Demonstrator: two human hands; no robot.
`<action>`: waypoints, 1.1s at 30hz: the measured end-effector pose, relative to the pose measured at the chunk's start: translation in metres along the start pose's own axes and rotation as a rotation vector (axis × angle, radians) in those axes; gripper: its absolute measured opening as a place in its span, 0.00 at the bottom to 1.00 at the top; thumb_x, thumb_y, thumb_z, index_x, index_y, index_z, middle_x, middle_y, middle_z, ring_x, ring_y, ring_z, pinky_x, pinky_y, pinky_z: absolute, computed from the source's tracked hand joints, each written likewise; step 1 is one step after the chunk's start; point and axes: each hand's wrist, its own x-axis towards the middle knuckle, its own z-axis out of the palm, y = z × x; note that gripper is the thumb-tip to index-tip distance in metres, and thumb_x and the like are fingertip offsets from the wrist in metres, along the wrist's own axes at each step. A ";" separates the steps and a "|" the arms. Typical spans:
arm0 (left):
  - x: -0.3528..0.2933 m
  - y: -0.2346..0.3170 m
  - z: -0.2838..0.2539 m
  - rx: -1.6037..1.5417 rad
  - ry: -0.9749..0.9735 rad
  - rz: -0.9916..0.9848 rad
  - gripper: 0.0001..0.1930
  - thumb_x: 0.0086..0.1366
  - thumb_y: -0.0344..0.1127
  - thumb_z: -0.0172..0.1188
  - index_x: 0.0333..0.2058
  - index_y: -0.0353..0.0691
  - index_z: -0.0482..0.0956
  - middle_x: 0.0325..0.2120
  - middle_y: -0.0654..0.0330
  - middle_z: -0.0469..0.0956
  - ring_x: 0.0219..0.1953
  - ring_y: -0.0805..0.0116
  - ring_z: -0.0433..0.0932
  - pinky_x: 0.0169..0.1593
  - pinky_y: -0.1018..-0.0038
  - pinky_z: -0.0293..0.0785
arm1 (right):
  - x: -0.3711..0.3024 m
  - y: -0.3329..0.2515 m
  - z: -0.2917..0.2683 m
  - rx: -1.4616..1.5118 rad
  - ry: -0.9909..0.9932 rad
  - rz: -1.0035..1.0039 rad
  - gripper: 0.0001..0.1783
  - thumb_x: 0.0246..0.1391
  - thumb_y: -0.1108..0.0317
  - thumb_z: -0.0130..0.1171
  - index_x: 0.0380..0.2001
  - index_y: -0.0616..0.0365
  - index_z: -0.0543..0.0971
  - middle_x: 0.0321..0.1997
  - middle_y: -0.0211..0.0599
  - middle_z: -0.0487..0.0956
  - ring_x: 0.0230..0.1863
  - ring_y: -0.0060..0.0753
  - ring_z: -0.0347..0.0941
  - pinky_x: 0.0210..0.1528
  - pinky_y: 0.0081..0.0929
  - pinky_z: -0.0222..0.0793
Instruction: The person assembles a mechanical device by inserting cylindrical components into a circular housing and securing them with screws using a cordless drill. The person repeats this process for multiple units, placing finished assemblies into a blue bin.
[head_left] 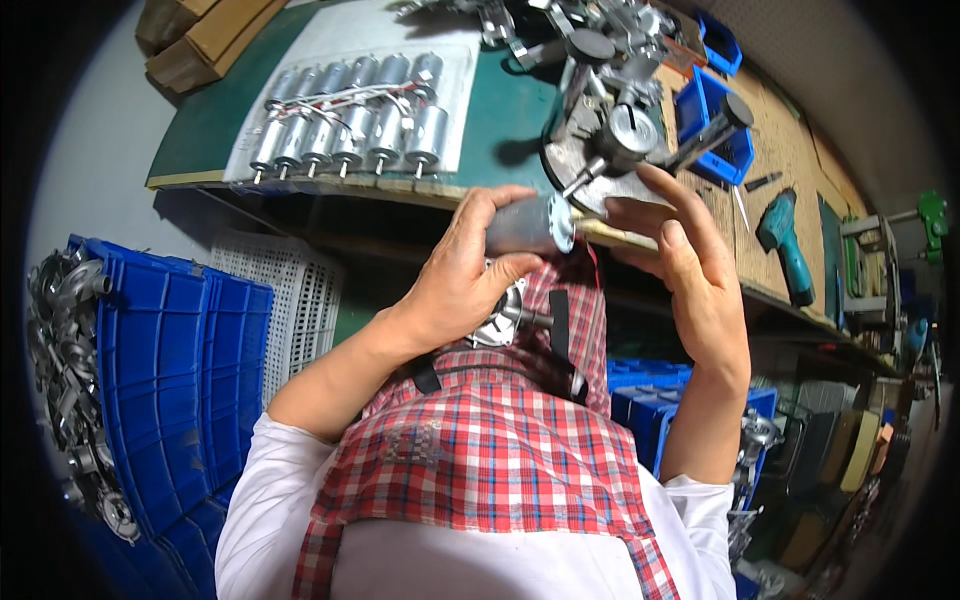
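My left hand [448, 285] is wrapped round a grey cylindrical motor [522, 226] and holds it on its side, its end face turned right. To the right of that end face is my right hand [698, 275], open, its fingers apart and nothing visible in them. A silver metal housing [495, 330] lies in my lap against the red checked apron, partly hidden by my left hand. Just beyond the motor stands a round dial gauge [630, 132] on a metal stand, its thin stem pointing down toward the motor.
Two rows of silver motors [427, 135] with wires lie on a white sheet on the green bench [205, 135]. A pile of metal parts [600, 50], a blue bin [740, 160] and a teal power drill [787, 245] are beyond and right. Blue crates [165, 370] flank me.
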 end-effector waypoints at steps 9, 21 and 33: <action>-0.011 0.006 0.010 0.047 -0.094 -0.033 0.36 0.54 0.29 0.71 0.59 0.39 0.64 0.53 0.50 0.69 0.58 0.53 0.70 0.60 0.63 0.69 | -0.009 0.059 0.038 -0.285 0.143 -0.218 0.25 0.51 0.67 0.72 0.50 0.64 0.74 0.34 0.37 0.80 0.29 0.20 0.74 0.32 0.21 0.73; -0.065 -0.084 0.003 0.054 -0.223 -0.275 0.50 0.44 0.38 0.78 0.65 0.37 0.60 0.57 0.47 0.68 0.60 0.49 0.70 0.64 0.61 0.65 | -0.025 0.107 0.050 -0.757 0.116 -0.396 0.29 0.45 0.65 0.74 0.49 0.62 0.74 0.39 0.46 0.80 0.34 0.44 0.81 0.33 0.32 0.78; -0.057 -0.071 0.035 0.356 -0.202 -0.048 0.34 0.53 0.43 0.72 0.54 0.38 0.65 0.46 0.50 0.76 0.56 0.47 0.73 0.70 0.46 0.50 | -0.028 0.111 0.054 -0.922 0.062 -0.341 0.26 0.53 0.68 0.67 0.53 0.61 0.71 0.34 0.46 0.81 0.32 0.49 0.80 0.31 0.37 0.76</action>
